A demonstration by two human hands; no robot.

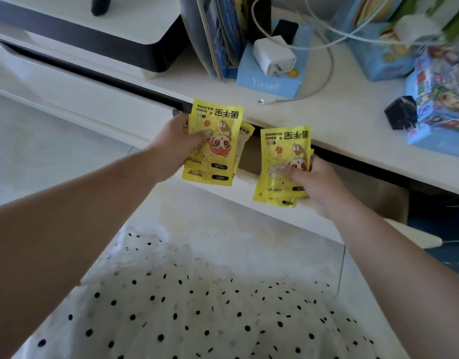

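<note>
The bright yellow plastic sachets on the left (212, 141) and the matching yellow plastic sachets on the right (284, 164) are printed with black lettering and a cartoon figure drawn in orange-red and white. The thin white fabric garment (197, 307) is patterned all over with small black dots. The smooth desk top (339, 120) is coloured cream, the square charger plug (273, 57) white, the cardboard box (264, 85) pale blue, and the small cube adapter (400, 115) black.
</note>
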